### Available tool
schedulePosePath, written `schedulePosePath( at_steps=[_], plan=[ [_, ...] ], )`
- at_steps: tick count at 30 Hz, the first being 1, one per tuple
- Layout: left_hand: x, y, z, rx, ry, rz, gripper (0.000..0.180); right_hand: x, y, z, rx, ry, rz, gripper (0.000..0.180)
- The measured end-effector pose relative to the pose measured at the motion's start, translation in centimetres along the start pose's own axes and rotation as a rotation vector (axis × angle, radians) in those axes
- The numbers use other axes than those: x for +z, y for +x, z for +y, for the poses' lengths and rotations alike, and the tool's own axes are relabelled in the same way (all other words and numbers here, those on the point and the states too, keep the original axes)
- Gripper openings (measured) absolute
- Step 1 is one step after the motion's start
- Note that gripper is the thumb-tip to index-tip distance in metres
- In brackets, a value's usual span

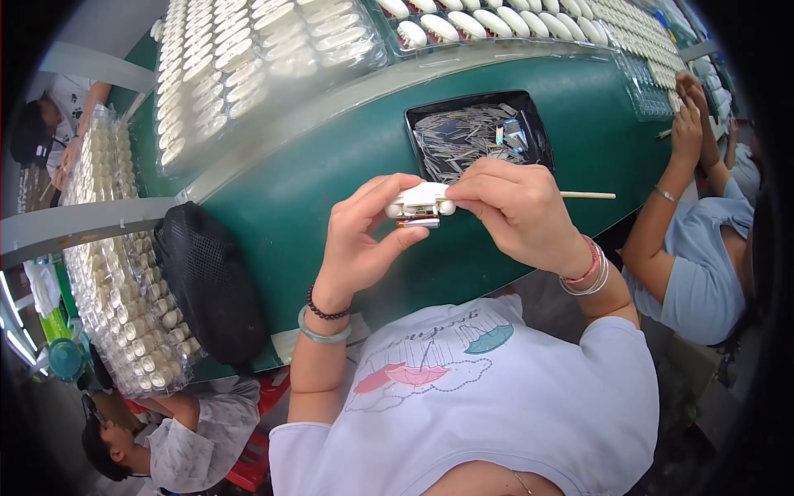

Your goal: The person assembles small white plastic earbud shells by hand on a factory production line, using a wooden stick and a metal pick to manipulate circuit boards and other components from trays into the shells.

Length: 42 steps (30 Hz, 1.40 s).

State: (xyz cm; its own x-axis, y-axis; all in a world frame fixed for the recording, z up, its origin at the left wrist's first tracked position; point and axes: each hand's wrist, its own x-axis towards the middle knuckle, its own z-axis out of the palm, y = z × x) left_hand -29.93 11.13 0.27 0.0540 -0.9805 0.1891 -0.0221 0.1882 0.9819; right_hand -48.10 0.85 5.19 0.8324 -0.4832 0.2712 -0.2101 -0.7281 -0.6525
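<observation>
In front of my chest, my left hand (364, 227) grips a small white plastic device (423, 195) between thumb and fingers. Its underside is uncovered, showing a thin circuit board and a silver part with blue edges. Rounded white knobs stick out at either end. My right hand (517, 207) is closed on a thin pale stick (589, 195), whose long end juts out to the right. The fingertips of that hand meet the device's right end, and the stick's working tip is hidden there.
Just beyond my hands, a black tray (413, 140) holds many thin metal strips and small blue pieces. Clear trays of white shells (471, 25) line the back. A black mesh bag (211, 281) lies left, beside stacked trays (132, 306). Co-workers sit at both sides.
</observation>
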Motion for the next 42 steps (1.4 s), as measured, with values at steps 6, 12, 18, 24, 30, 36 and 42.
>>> schedulePosePath(
  at_steps=[6,12,18,24,30,36,42],
  plan=[
    [-0.3,-0.2,-0.4,0.022,0.097,-0.004,0.044,0.4,0.0,0.1,0.049,0.027,0.017,0.014],
    [-0.6,-0.2,0.1,0.016,-0.068,0.036,0.046,-0.2,0.5,-0.7,0.001,0.094,0.052,0.016],
    [-0.9,-0.3,0.5,-0.038,-0.25,0.071,0.047,-0.3,0.3,-1.5,-0.054,0.069,0.226,0.017],
    [-0.8,-0.4,0.8,-0.048,-0.206,0.048,0.047,-0.9,0.3,-2.1,-0.044,-0.12,0.087,0.022],
    [-0.8,-0.3,0.8,-0.019,-0.117,0.027,0.046,-1.2,0.4,-2.3,-0.033,-0.153,-0.005,0.023],
    [-0.4,-0.3,0.3,-0.052,-0.128,0.019,0.047,-0.8,0.5,-1.7,0.021,-0.098,-0.056,0.02],
    [-0.9,-0.3,0.3,0.044,0.001,0.077,0.049,0.6,0.9,-0.6,0.071,0.09,0.026,0.014]
  ],
)
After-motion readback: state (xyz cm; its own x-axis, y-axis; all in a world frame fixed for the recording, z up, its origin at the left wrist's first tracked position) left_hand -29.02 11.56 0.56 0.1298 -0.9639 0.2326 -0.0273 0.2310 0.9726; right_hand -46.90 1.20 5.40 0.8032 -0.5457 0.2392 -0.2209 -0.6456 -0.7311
